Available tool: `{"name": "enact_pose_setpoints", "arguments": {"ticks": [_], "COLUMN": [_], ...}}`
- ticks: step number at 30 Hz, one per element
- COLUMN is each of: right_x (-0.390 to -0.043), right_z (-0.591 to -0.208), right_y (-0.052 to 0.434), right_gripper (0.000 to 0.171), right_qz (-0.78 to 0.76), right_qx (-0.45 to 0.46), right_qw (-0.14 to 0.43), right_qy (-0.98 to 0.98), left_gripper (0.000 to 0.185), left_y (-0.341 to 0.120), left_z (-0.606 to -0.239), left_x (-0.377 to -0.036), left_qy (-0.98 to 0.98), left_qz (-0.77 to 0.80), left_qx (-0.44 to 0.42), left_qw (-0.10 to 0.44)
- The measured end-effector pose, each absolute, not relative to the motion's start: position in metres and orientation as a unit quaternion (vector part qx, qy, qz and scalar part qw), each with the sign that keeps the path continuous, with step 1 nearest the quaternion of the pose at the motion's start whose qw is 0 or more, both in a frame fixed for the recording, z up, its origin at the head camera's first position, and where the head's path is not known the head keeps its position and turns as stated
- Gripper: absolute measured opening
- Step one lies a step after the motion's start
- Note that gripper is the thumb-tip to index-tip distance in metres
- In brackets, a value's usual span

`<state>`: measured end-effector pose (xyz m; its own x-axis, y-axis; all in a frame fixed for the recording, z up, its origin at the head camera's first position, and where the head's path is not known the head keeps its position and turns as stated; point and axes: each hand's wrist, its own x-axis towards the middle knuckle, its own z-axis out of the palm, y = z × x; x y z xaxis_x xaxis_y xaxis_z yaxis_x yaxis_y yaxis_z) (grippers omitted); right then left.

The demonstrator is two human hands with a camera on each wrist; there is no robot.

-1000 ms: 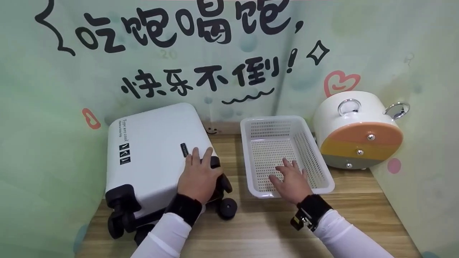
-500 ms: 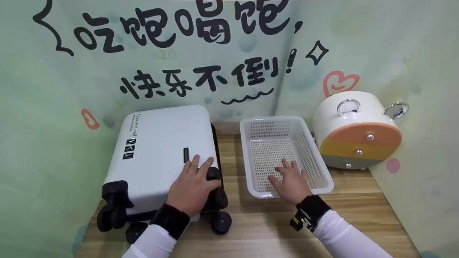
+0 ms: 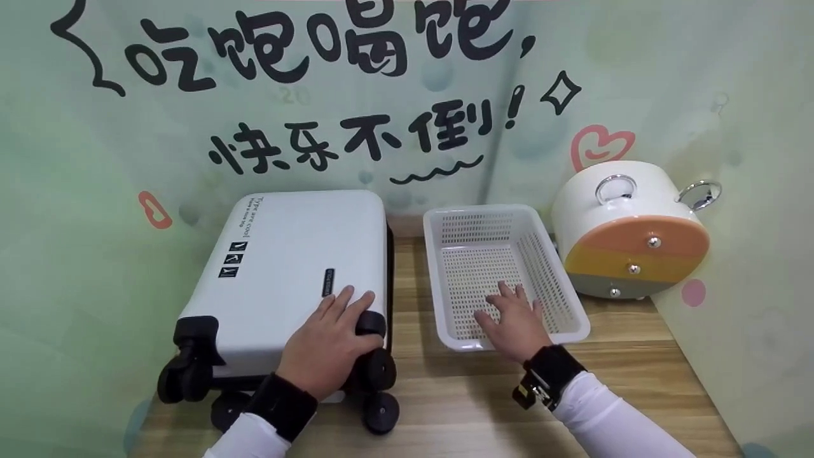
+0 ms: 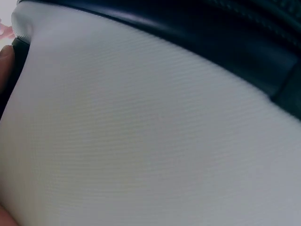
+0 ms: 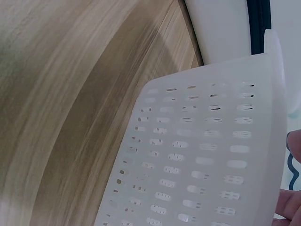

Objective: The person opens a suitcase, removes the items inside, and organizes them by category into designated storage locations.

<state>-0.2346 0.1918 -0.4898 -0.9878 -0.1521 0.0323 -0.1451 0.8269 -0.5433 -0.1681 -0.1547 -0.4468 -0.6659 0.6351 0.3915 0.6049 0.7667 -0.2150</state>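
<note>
A white hard-shell suitcase [image 3: 286, 254] with black wheels [image 3: 380, 412] lies flat on the left of the wooden table [image 3: 470, 394]. My left hand [image 3: 327, 340] lies on its near right corner, fingers spread on the white top beside the black corner piece. The left wrist view is filled by the suitcase shell [image 4: 141, 141]. An empty white perforated basket [image 3: 439, 280] stands to the right of the suitcase. My right hand [image 3: 515, 318] reaches over its near rim, fingers spread flat on the bottom. In the right wrist view the basket wall [image 5: 197, 155] is close, with the suitcase [image 5: 221, 28] behind it.
A round white container [image 3: 629, 235] with an orange, yellow and grey face and two metal rings lies on its side at the back right, against the wall. Green decorated walls close in the table at the back, left and right. Bare wood [image 5: 70, 94] lies in front of the basket.
The suitcase has turned on the table, its near wheeled end swinging left and toward me under my left hand. The right hand and the basket have stayed put.
</note>
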Motion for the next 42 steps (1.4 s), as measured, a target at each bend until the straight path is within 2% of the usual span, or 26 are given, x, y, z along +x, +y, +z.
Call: {"name": "enact_pose_setpoints", "arguments": {"ticks": [5, 28, 42], "right_x": [-0.2359, -0.2357, -0.2358], "right_z": [-0.4910, -0.4903, -0.4906], "right_y": [0.1914, 0.1922, 0.1914], "right_gripper": [0.051, 0.054, 0.053], "right_qz": [-0.272, -0.270, -0.271], "right_qx": [-0.080, -0.078, -0.079], "right_qw": [-0.004, -0.012, -0.013], "right_qy": [0.959, 0.960, 0.959], "left_gripper": [0.031, 0.026, 0.024], "left_y": [-0.1539, -0.1536, -0.1617], "left_z": [-0.4478, -0.4525, -0.4476], "left_x": [-0.1691, -0.1711, -0.1734], "left_qy": [-0.906, -0.899, -0.878], "left_qz": [0.024, 0.040, 0.009], "left_qx": [-0.342, -0.347, -0.361], "left_qw": [0.246, 0.265, 0.313]}}
